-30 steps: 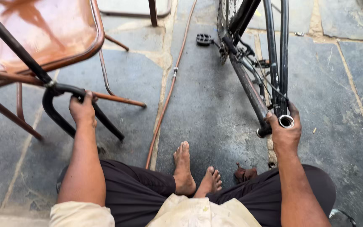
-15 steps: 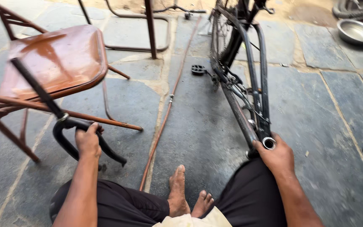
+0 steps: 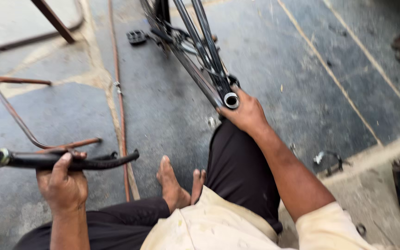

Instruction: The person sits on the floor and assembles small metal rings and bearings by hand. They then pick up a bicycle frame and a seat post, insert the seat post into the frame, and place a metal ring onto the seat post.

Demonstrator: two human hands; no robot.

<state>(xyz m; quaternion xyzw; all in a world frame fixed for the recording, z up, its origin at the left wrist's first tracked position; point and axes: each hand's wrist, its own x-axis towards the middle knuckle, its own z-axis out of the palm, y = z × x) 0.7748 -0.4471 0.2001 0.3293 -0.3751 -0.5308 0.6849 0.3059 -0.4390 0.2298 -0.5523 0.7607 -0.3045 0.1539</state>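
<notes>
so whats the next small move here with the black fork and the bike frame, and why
Probably swing the black fork in the left hand across toward the open tube end of the bike frame. The right hand grips the frame just below that opening, the tube looks empty, and the fork lies level, well off to the left.

Soft, even daylight — slight motion blur throughout.

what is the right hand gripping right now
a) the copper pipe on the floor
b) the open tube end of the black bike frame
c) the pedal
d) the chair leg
b: the right hand is wrapped around the black bike frame just below its open round tube end, while the pedal lies apart on the floor.
</notes>
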